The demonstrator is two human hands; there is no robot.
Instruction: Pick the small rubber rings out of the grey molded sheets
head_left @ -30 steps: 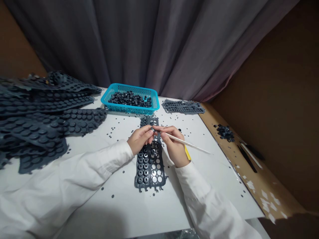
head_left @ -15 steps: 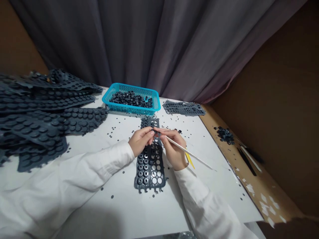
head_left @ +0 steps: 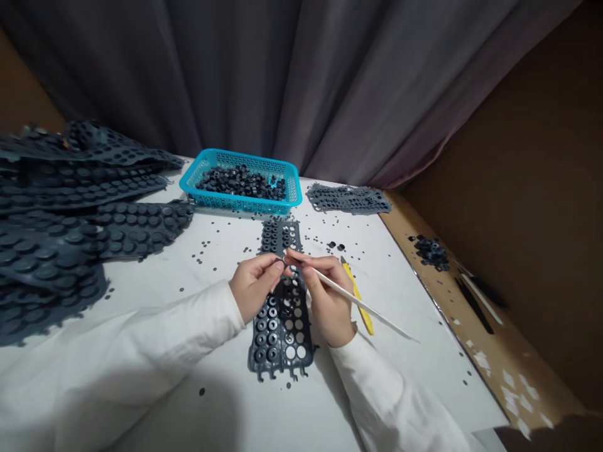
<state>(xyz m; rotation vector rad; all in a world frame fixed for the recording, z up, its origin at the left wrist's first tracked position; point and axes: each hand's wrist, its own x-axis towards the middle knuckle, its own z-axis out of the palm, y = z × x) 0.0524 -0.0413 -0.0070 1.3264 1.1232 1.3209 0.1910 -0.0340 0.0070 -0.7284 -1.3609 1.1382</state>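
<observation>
Between its thumb and fingers my left hand (head_left: 255, 284) pinches a small black rubber part (head_left: 281, 262). My right hand (head_left: 330, 296) grips a thin white stick (head_left: 362, 305) like a pen, its tip close to that part and its long end pointing down to the right. Beneath both hands lies a black molded rubber sheet (head_left: 281, 361). Ring-shaped parts sit in its left columns, while many round holes on its right side show the white table. The fingers cover the sheet's middle.
A blue basket (head_left: 240, 204) of small black parts stands behind the sheet. Rubber sheets (head_left: 51, 251) pile up at left; a perforated strip (head_left: 348, 199) lies back right. A yellow-handled tool (head_left: 360, 301) rests beside my right hand. Black pieces (head_left: 431, 252) and tools (head_left: 473, 304) lie farther right.
The hands have drawn slightly apart and lower in view, showing the small part in my left fingers. The yellow tool now shows more fully. The whole view has shifted a little.
</observation>
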